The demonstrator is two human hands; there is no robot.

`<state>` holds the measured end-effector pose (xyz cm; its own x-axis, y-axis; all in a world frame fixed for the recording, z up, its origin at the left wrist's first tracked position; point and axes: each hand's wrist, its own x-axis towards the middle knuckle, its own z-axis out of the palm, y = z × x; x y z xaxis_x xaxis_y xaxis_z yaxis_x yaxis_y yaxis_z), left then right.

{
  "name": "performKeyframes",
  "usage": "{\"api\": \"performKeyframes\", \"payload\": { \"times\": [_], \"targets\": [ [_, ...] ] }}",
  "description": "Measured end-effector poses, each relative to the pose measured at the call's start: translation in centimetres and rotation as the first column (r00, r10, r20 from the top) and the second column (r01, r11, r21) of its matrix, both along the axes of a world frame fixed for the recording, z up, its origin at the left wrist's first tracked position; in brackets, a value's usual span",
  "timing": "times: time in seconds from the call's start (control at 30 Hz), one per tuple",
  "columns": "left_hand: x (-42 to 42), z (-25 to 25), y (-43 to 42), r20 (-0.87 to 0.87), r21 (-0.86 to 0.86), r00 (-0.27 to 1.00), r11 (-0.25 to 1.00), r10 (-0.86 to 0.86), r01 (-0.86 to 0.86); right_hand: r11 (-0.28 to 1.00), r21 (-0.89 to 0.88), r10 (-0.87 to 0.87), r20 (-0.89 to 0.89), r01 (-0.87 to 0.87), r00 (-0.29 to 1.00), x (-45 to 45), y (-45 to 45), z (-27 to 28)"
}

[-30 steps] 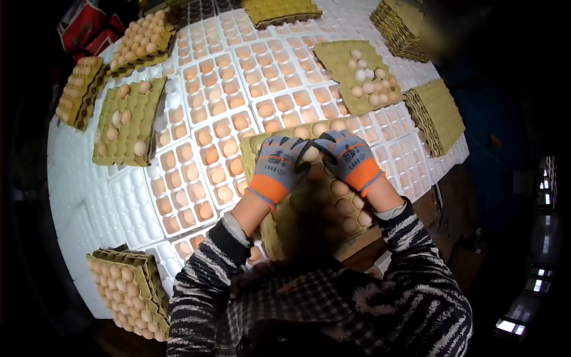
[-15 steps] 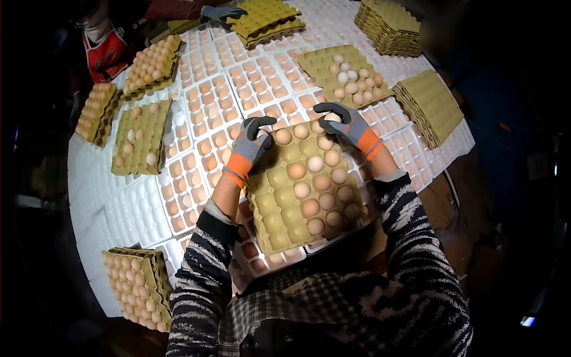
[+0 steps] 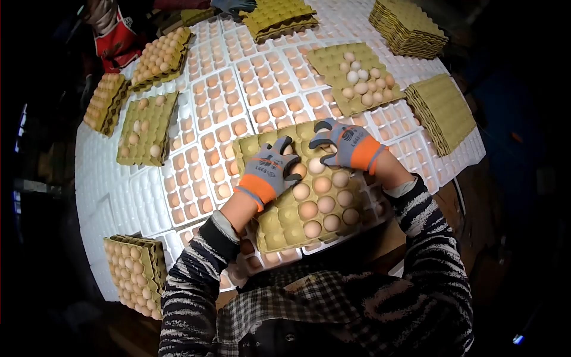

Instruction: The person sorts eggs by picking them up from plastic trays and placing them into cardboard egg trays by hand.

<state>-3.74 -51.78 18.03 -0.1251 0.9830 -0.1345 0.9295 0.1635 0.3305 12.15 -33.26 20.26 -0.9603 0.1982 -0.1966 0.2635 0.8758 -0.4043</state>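
Note:
Both my hands wear grey gloves with orange cuffs. In front of me lies a cardboard egg tray (image 3: 279,226), part filled with eggs mainly on its right side. My left hand (image 3: 267,169) is over the tray's middle, its fingers curled round an egg (image 3: 288,150); another egg (image 3: 299,171) sits beside its thumb. At the tray's far right, my right hand (image 3: 351,146) bends its fingers and thumb round an egg (image 3: 326,147), partly hidden. The visible cups along the far edge hold no eggs. Beneath the tray are white plastic trays (image 3: 215,130) filled with eggs.
A part-filled cardboard tray (image 3: 327,62) lies beyond my right hand, with stacked cardboard trays (image 3: 443,113) to its right. Another part-filled tray (image 3: 132,134) is at left. Stacked full trays (image 3: 131,268) stand near left. Across the table, another person's gloved hand (image 3: 235,6) is beside stacked trays.
Both hands have moved from the tray's far edge inward over its cups, towards me. Eggs seen in the far row before no longer show there. The view has shifted slightly.

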Motion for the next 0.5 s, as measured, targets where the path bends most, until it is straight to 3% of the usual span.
{"api": "performKeyframes", "payload": {
  "times": [0.03, 0.1, 0.2, 0.23, 0.27, 0.3, 0.33, 0.37, 0.4, 0.43, 0.5],
  "targets": [
    [1.2, -0.1, 0.4, -0.121, -0.057, 0.993, 0.998, 0.009, -0.016, 0.977, 0.205, 0.004, 0.240, -0.055, 0.971, -0.9, -1.4, -0.2],
    [2.4, -0.2, 1.3, -0.200, -0.127, 0.980, 0.992, -0.005, -0.021, 0.885, 0.440, -0.034, 0.391, -0.154, 0.920, -2.1, -4.2, -1.8],
    [1.9, -0.5, 0.5, -0.162, -0.180, 0.986, 0.982, 0.035, -0.065, 0.914, 0.386, -0.038, 0.386, -0.123, 0.922, -2.1, -4.0, -2.5],
    [1.0, -0.9, -0.6, 0.090, 0.016, 0.990, 0.993, 0.112, -0.114, 0.911, 0.388, -0.024, 0.385, -0.138, 0.923, -1.8, -3.7, -1.1],
    [-0.1, -1.3, -1.7, 0.341, 0.201, 0.931, 0.958, 0.128, -0.205, 0.952, 0.302, -0.029, 0.270, -0.056, 0.962, -1.2, -3.0, 1.0],
    [-1.2, -2.0, -2.8, 0.576, 0.274, 0.814, 0.919, 0.080, -0.284, 0.981, 0.196, -0.045, 0.157, 0.013, 0.987, -0.7, -2.4, 2.3],
    [-2.3, -1.4, -4.4, 0.800, 0.079, 0.573, 0.916, 0.177, -0.393, 0.989, -0.130, -0.055, 0.070, 0.063, 0.996, -0.6, -1.4, 2.1],
    [-3.4, -0.7, -6.4, 0.925, -0.136, 0.266, 0.889, 0.272, -0.438, 0.892, -0.447, -0.082, -0.006, 0.071, 0.997, -1.0, -0.6, 1.8],
    [-4.6, -1.3, -8.7, 0.972, -0.206, 0.012, 0.873, 0.235, -0.442, 0.838, -0.543, -0.180, -0.167, 0.062, 0.969, -1.5, -1.4, 1.6],
    [-4.5, -1.5, -10.4, 0.988, -0.135, -0.139, 0.844, 0.072, -0.519, 0.669, -0.700, -0.297, 0.058, 0.251, 0.953, -2.3, -2.6, 2.7],
    [-6.3, -1.9, -15.2, 0.921, 0.304, 0.361, 0.847, -0.144, -0.436, 0.439, -0.881, -0.299, 0.041, 0.176, 0.953, -5.6, -5.8, 2.9]
  ]
}}
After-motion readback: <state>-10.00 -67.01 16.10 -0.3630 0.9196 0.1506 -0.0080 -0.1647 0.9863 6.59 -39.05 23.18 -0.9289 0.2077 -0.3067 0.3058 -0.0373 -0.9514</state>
